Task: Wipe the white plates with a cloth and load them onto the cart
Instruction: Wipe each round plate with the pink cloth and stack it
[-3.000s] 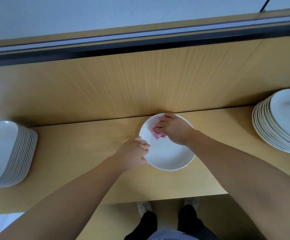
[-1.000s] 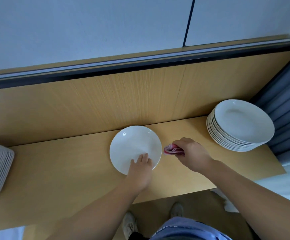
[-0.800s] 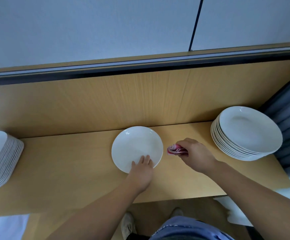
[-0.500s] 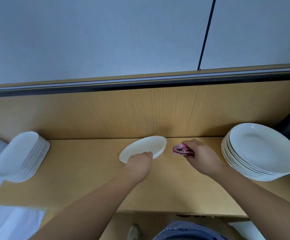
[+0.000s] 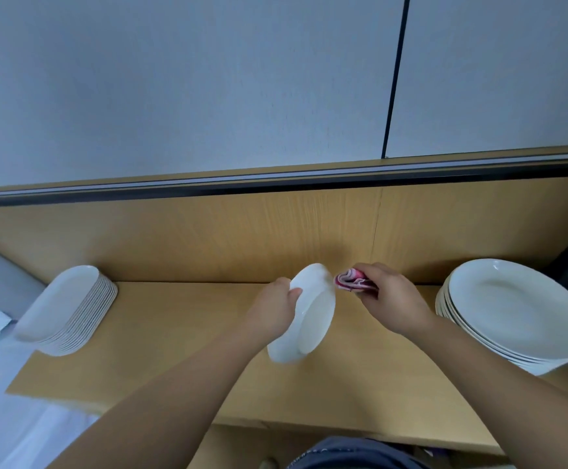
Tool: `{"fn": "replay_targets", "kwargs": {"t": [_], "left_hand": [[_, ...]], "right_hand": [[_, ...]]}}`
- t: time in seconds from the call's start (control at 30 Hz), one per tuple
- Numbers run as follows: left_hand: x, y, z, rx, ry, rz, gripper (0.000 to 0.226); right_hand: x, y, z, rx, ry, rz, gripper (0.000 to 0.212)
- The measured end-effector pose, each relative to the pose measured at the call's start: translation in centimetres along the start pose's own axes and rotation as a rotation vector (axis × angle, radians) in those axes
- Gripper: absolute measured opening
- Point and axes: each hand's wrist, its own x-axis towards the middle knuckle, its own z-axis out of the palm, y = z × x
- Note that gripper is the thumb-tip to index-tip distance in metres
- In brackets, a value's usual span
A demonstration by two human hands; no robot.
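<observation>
In the middle of the frame I see my left hand [image 5: 275, 311] with its fingers curled over the upper left rim of a white plate [image 5: 311, 321], gripping it firmly. The plate is tipped steeply on edge, its hollow face turned to the right. Its lower rim hangs close above the wooden counter [image 5: 174, 350], though I cannot tell whether it touches. Just right of the plate's top edge, my right hand [image 5: 390, 299] is closed around a folded pink and white cloth [image 5: 352, 282], pinching it between thumb and fingers. The cloth sits right beside the rim, and I cannot make out whether the two meet. At the right edge of the frame a tall stack of plates [image 5: 519, 313] stands on the counter, well apart from my hands. At the left a second stack of plates [image 5: 69, 311] stands on the counter's left end. Behind the counter rises a wooden back panel [image 5: 208, 238], topped by a dark rail [image 5: 275, 189]. Above that is a pale wall [image 5: 174, 79] with a thin dark seam [image 5: 394, 79] running down it. White fabric [image 5: 5, 418] fills the lower left corner.
</observation>
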Motion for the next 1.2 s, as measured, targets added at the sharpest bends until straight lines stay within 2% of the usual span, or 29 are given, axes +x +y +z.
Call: {"fn": "replay_targets", "kwargs": {"t": [0.27, 0.37, 0.53, 0.73, 0.8, 0.87, 0.93, 1.07, 1.13, 1.2], "left_hand": [[-0.2, -2.4, -1.2, -0.165, 0.037, -0.148, 0.021], [-0.4, -4.0, -2.2, -0.184, 0.007, -0.125, 0.020], [0.0, -7.3, -3.6, -0.236, -0.155, -0.030, 0.047], [1.4, -11.8, -3.2, -0.401, -0.275, -0.046, 0.020], [1.7, -13.1, -2.8, -0.442, -0.310, -0.067, 0.024], [1.9, -14.2, -2.5, -0.457, -0.326, -0.079, 0.029], [2.0, -15.2, -2.5, -0.487, -0.321, -0.117, 0.033], [2.0, -16.0, -2.3, -0.537, -0.342, -0.046, 0.066], [2.0, -16.3, -2.2, -0.544, -0.359, -0.015, 0.066], [1.9, -16.1, -2.4, -0.553, -0.371, -0.032, 0.060]], "right_hand": [[0.3, -0.6, 1.7, 0.015, -0.078, -0.019, 0.024], [1.0, -1.6, 3.2, 0.031, -0.115, -0.015, 0.028], [2.6, -4.1, 6.1, 0.135, -0.192, 0.084, 0.028], [4.2, -7.0, 11.9, 0.176, -0.313, 0.157, 0.025], [4.5, -7.4, 14.1, 0.077, -0.288, 0.209, 0.031], [4.6, -7.6, 15.6, -0.103, -0.242, 0.242, 0.051], [4.3, -8.1, 16.5, -0.141, -0.199, 0.235, 0.059], [2.7, -8.6, 17.9, -0.272, -0.179, 0.153, 0.069], [2.5, -8.2, 18.4, -0.352, -0.068, 0.182, 0.070], [2.9, -8.0, 18.3, -0.414, -0.001, 0.144, 0.054]]}}
